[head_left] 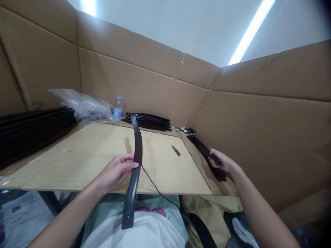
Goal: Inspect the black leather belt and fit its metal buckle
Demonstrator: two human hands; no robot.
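My left hand (pixel 120 169) pinches a long curved dark grey strip (pixel 133 184) between thumb and fingers. A dark brown sleeve (pixel 138 146) wraps the strip's middle, and my thumb lies at the sleeve's lower end. The strip's near end, with a small hole, hangs past the table edge over my lap. From the sleeve a thin dark cord (pixel 155 187) runs down towards my lap. Off to the right, my right hand (pixel 221 161) is closed around a dark flat strip (pixel 215 158) above a small stack of similar dark strips (pixel 200 146).
Small snips (pixel 176 150) lie on the wooden board (pixel 90 155). Along the back are a black strip stack (pixel 150 121), a water bottle (pixel 117 108) and clear plastic bags (pixel 90 106). Dark lengths (pixel 33 131) are piled at left. Cardboard walls (pixel 134 82) enclose the table.
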